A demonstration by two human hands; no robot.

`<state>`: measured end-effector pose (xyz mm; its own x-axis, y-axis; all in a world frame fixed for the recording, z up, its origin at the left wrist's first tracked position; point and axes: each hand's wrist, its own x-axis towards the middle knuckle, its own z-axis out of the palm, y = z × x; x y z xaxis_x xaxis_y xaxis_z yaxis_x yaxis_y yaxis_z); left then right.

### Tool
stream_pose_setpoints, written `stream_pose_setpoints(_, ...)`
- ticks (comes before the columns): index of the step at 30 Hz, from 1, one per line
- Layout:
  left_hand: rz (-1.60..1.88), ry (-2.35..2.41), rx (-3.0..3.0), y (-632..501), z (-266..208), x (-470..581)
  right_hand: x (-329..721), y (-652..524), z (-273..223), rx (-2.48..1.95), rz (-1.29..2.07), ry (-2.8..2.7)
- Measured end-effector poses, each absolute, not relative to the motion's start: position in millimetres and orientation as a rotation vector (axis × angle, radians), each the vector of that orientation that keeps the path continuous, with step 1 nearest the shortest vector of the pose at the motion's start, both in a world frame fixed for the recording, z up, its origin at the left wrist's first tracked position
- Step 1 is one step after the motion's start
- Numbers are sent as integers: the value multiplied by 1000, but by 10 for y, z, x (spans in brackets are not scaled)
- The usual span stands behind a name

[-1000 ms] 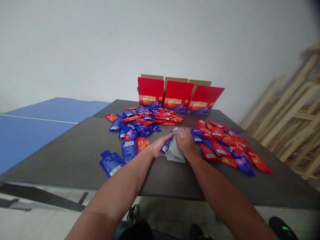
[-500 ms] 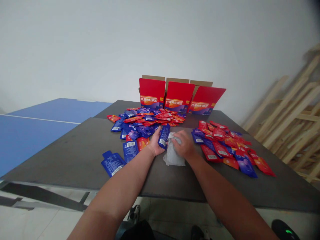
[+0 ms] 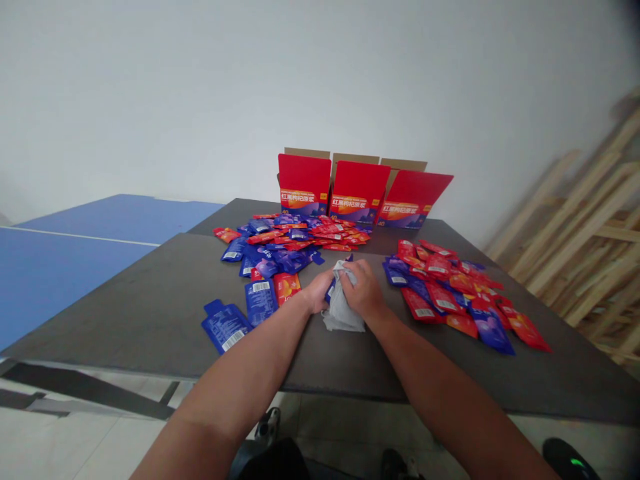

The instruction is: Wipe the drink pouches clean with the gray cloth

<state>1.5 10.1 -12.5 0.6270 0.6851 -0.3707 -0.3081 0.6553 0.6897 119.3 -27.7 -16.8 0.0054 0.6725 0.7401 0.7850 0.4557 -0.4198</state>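
Note:
Over the near middle of the table, my left hand (image 3: 319,292) is closed on a blue pouch (image 3: 330,291), most of which is hidden behind a cloth. My right hand (image 3: 363,288) grips that pale grey cloth (image 3: 344,312) and presses it against the pouch, the loose end hanging below. To the left lie a blue pouch with a spout-shaped top (image 3: 226,327), another blue pouch (image 3: 261,301) and a red pouch (image 3: 287,287). A mixed pile of red and blue pouches (image 3: 280,243) spreads beyond my left hand.
A second pile of red and blue pouches (image 3: 445,287) lies on the right of the dark table (image 3: 150,307). Three red boxes (image 3: 358,193) with raised flaps stand at the back. A blue table (image 3: 90,257) adjoins on the left; wooden frames (image 3: 595,220) lean at right.
My right hand has brought the cloth left onto the blue pouch, which now is mostly covered. The two hands have come together. The piles look unchanged.

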Motion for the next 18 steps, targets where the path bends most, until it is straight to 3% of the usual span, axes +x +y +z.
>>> stream_pose_setpoints(18, 607, 509, 648, 148, -76, -102, 1503, 40, -253, -1473, 149, -1186)
